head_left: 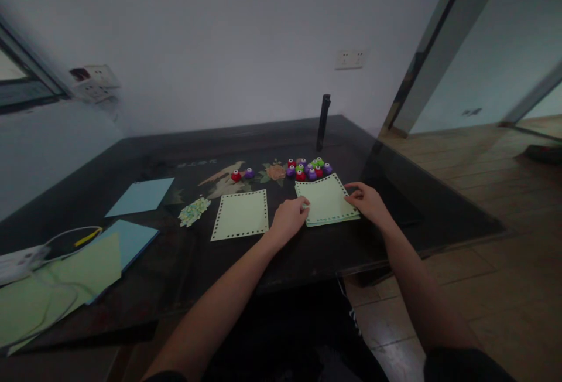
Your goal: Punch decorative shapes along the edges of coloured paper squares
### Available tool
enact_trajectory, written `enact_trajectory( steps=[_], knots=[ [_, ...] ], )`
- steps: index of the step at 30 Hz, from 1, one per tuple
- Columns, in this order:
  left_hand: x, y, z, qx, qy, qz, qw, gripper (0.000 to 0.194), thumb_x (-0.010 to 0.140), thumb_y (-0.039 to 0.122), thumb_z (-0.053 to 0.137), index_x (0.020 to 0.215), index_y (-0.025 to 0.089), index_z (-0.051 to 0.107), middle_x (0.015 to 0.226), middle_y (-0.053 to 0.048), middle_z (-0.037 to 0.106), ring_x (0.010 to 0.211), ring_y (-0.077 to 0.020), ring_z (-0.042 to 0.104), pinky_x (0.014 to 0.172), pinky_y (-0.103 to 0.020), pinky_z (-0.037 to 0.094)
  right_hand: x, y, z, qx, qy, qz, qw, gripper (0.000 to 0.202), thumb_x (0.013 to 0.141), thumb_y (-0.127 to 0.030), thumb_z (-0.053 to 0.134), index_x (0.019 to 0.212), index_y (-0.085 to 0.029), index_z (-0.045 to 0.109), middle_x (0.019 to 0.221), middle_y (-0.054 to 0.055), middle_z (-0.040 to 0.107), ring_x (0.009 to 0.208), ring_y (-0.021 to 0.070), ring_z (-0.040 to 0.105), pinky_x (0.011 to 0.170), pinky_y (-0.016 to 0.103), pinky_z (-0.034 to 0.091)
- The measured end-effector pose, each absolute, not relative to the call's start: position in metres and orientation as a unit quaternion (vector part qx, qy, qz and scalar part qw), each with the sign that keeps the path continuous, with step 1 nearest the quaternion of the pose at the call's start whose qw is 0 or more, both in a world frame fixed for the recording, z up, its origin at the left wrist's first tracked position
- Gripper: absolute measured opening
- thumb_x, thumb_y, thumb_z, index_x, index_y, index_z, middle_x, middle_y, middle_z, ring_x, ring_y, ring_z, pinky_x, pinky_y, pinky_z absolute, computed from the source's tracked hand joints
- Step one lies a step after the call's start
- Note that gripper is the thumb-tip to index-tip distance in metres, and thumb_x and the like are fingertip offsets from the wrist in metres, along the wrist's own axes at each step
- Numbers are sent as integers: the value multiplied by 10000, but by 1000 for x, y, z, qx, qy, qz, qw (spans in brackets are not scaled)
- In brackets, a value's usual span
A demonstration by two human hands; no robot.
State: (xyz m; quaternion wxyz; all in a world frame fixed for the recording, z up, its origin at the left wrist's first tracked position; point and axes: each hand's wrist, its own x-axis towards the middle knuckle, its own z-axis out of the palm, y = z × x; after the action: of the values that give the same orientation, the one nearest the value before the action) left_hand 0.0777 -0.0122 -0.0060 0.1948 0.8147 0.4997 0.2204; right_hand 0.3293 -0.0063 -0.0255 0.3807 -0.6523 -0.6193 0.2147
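A stack of pale green paper sheets (327, 197) with small holes punched along its edges lies on the dark table in front of me. My left hand (288, 218) is closed at the stack's left edge, thumb and fingers on the paper. At the right edge, my right hand (369, 201) grips the sheets between thumb and curled fingers. To the left of my left hand lies another pale green sheet (241, 215), with holes along its left, right and bottom edges. Several small red, purple and green craft punches (309, 169) cluster just behind the stack.
A red punch (236, 176) and a purple punch (249, 173) stand apart. Left of the single sheet is a heap of paper bits (194, 211). Blue paper (143, 196), green paper (88, 265) and a white power strip (20, 263) lie farther left. A black post (324, 123) rises at the back.
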Motion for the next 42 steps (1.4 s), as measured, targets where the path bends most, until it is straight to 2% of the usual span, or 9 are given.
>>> enact_trajectory(
  steps=[18, 27, 32, 36, 39, 42],
  knots=[
    [79, -14, -10, 826, 502, 185, 179, 235, 815, 235, 504, 1009, 222, 635, 819, -72, 686, 747, -222, 629, 692, -308, 458, 327, -5, -30, -683, -639, 161, 314, 311, 692, -197, 614, 1002, -167, 620, 657, 1, 597, 594, 151, 563, 556, 255, 417],
    [80, -14, -11, 832, 507, 161, 156, 264, 824, 254, 493, 1062, 231, 606, 833, -89, 673, 783, -255, 631, 694, -331, 450, 322, -9, -28, -720, -635, 83, 266, 231, 705, -245, 628, 933, -214, 648, 644, -5, 587, 601, 152, 551, 565, 257, 380],
    [70, -11, 4, 822, 495, 234, 159, 262, 857, 229, 440, 1060, 224, 606, 780, -52, 673, 720, -206, 623, 662, -282, 423, 317, -11, -18, -723, -614, 60, 311, 159, 740, -294, 584, 841, -220, 684, 640, 15, 610, 589, 158, 548, 564, 267, 377],
    [46, -9, 26, 813, 484, 285, 153, 226, 856, 258, 460, 999, 214, 629, 697, -15, 653, 629, -162, 588, 590, -243, 385, 300, -12, 1, -669, -632, 72, 384, 214, 771, -332, 539, 805, -181, 686, 645, 36, 631, 581, 160, 547, 558, 264, 373],
    [14, -5, 34, 812, 493, 282, 132, 231, 855, 275, 458, 984, 212, 639, 667, -7, 639, 593, -149, 566, 557, -237, 356, 275, -13, 21, -614, -657, 94, 427, 248, 793, -354, 522, 802, -160, 676, 582, 18, 593, 526, 141, 507, 532, 250, 352],
    [-28, 4, 29, 805, 528, 251, 96, 235, 842, 275, 468, 964, 209, 658, 614, -6, 613, 567, -151, 550, 546, -243, 332, 245, -10, 41, -570, -694, 119, 423, 230, 806, -342, 527, 795, -158, 666, 513, -9, 550, 490, 126, 483, 524, 239, 336]
  ],
)
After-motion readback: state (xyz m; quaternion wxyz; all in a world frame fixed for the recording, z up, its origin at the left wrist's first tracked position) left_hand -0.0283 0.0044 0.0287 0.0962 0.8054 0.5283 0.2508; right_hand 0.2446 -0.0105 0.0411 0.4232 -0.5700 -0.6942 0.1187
